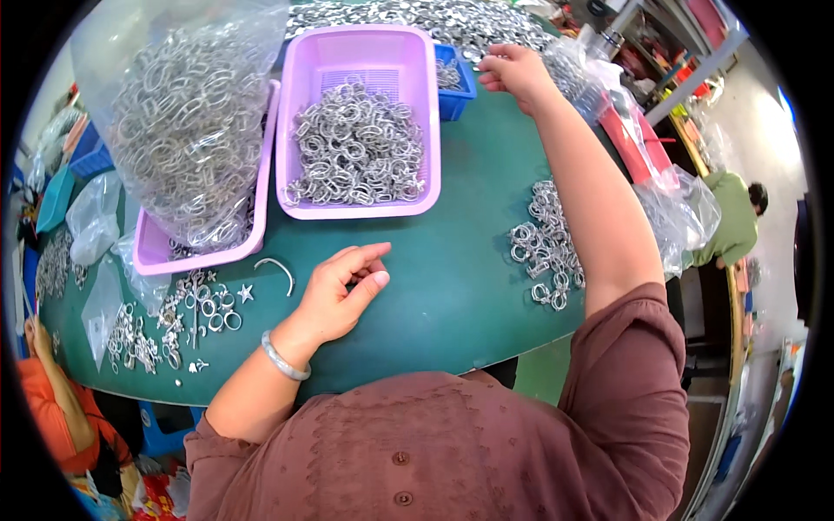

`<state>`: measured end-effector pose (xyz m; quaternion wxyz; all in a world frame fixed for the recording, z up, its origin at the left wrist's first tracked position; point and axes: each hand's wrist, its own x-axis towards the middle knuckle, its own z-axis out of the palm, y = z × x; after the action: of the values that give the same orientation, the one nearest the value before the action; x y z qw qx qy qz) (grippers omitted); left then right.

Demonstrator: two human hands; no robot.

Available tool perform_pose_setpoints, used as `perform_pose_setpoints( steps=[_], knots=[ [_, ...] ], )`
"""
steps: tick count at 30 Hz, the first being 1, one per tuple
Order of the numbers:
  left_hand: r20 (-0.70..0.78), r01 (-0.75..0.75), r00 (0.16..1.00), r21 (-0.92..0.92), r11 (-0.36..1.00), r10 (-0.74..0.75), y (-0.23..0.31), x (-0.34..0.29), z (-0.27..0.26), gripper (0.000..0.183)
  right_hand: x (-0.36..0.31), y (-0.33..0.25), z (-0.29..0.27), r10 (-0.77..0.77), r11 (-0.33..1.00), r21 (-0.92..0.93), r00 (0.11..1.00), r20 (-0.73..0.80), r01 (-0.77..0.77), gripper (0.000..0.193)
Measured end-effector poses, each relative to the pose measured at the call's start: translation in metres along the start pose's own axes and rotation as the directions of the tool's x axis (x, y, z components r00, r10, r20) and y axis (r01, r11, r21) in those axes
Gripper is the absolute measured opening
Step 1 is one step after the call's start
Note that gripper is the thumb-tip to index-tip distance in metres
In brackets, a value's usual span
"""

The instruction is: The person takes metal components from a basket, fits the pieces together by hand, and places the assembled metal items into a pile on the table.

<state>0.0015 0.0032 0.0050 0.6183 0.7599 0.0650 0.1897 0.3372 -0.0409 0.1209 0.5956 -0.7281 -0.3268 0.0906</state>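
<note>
My left hand [337, 293], with a pale bangle [285, 358] on its wrist, hovers over the green table [417, 300]. Its index finger and thumb are apart and nothing shows between them. Farther off, my right arm stretches to the table's far side. There my right hand [514, 76] has its fingers bent together beside a spread of small silvery metal pieces [417, 16]; whatever they pinch is too small to make out. Between the hands stands a lilac plastic basket [358, 211] with a heap of silvery metal rings [356, 148].
A clear bag [187, 130] full of rings fills another lilac basket [200, 261]. Loose rings and a star piece [246, 293] lie at left, a ring pile [547, 239] at right. A blue bin [455, 106] stands behind. People in orange [56, 408] and green [728, 213] are nearby.
</note>
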Motion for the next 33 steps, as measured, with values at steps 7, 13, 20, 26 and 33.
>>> perform_pose_setpoints(
  steps=[7, 13, 20, 26, 33],
  knots=[
    [-0.040, -0.028, 0.999, 0.069, 0.997, 0.031, 0.001, 0.002, 0.001, 0.028, -0.062, 0.035, -0.064, 0.040, 0.698, -0.652, 0.892, 0.449, 0.297, 0.023],
    [0.008, 0.024, 1.000, 0.076, 0.997, -0.025, 0.003, -0.003, -0.002, 0.027, -0.156, 0.035, -0.074, 0.094, 0.471, -0.646, 0.693, 0.714, 0.601, 0.032],
    [0.020, 0.043, 0.999, 0.063, 0.997, -0.045, 0.000, -0.001, 0.002, 0.025, -0.185, 0.031, -0.090, -0.038, 0.474, -0.676, 0.780, 0.624, 0.564, 0.029],
    [0.007, 0.059, 0.998, 0.011, 0.998, -0.059, -0.003, -0.002, 0.003, 0.024, -0.198, 0.021, -0.111, 0.074, 0.798, -0.584, 0.938, 0.337, 0.147, 0.031],
    [0.028, 0.064, 0.998, -0.027, 0.998, -0.063, 0.002, -0.007, 0.003, 0.025, -0.211, 0.003, -0.042, 0.164, 0.942, 0.154, 0.811, 0.562, -0.297, 0.034]
  ],
)
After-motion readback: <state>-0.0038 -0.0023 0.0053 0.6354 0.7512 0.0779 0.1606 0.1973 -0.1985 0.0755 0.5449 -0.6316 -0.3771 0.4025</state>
